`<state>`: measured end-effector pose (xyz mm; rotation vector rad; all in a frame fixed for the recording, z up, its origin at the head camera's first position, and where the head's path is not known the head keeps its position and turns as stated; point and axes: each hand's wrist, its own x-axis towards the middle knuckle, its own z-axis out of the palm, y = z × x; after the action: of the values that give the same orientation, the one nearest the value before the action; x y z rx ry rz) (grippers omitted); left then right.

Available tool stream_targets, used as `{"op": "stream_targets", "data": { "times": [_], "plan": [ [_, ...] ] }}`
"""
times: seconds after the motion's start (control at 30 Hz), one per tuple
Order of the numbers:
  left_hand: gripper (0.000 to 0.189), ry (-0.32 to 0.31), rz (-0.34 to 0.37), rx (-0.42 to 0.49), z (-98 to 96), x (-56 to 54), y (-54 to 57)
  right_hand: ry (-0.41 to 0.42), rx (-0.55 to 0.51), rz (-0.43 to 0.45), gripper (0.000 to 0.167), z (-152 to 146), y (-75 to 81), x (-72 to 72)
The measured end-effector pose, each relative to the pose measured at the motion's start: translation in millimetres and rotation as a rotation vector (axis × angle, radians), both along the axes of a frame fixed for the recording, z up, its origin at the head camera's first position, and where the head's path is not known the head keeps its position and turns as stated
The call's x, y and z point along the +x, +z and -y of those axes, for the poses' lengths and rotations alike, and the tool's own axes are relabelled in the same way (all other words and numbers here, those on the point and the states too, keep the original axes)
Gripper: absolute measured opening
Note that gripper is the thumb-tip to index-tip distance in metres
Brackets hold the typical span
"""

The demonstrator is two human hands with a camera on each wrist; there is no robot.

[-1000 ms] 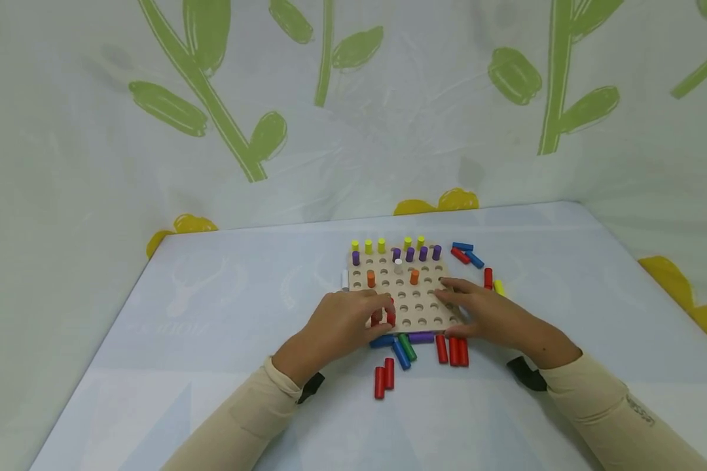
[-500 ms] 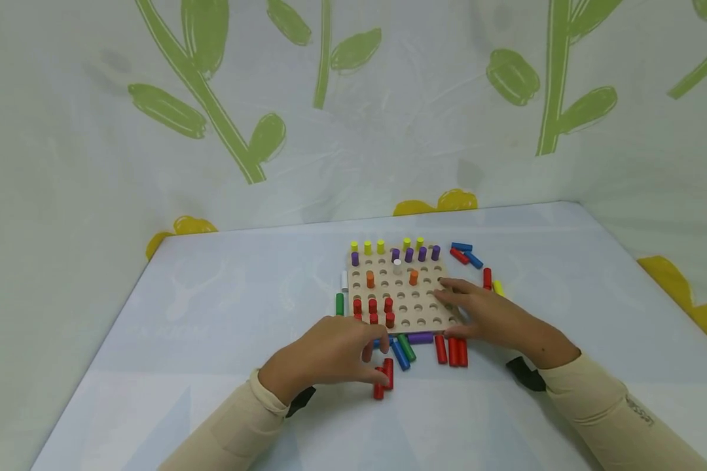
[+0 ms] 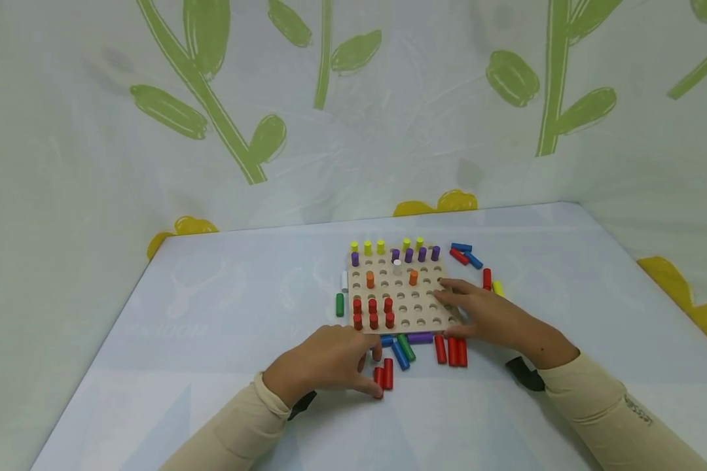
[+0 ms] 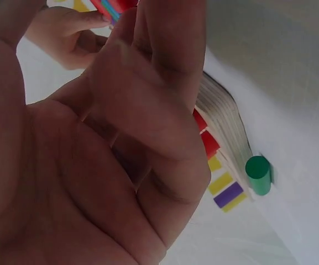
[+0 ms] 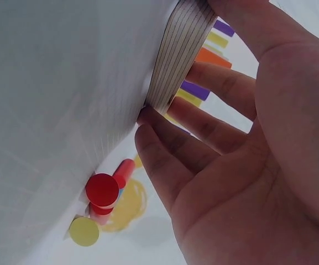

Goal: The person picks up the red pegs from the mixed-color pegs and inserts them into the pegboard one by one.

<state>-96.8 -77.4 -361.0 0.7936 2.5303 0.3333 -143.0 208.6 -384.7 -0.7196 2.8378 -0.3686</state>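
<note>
My left hand reaches low over the table, thumb and fingers spread around the near end of two red pegs lying side by side. Its thumb tip lies by the left red peg, which is partly covered. At the wooden pegboard, my right hand rests on the right front corner with fairly straight fingers; the right wrist view shows them along the layered board edge. Red pegs stand upright in two rows at the board's front left. Yellow, purple, orange and white pegs stand farther back.
Blue, green and purple pegs lie along the board's front edge, with several red pegs to their right. A green peg and a white peg lie left of the board. More loose pegs lie to the right.
My left hand has come off the red pegs in the board and moved down toward the loose red pegs, settling slightly left. The right hand stays on the board.
</note>
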Motion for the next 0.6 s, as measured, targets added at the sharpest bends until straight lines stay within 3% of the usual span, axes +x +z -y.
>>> {"op": "stream_targets", "data": {
  "times": [0.37, 0.6],
  "plan": [
    [0.035, 0.0, 0.063, 0.032, -1.3, 3.7, -2.8, -0.012, -0.008, 0.015, 0.077, 0.3, -2.5, 0.2],
    [0.035, -0.034, 0.089, 0.094, -1.3, 1.3, -3.9, -0.012, 0.0, 0.001, 0.076, 0.1, -3.0, 0.2]
  ]
}}
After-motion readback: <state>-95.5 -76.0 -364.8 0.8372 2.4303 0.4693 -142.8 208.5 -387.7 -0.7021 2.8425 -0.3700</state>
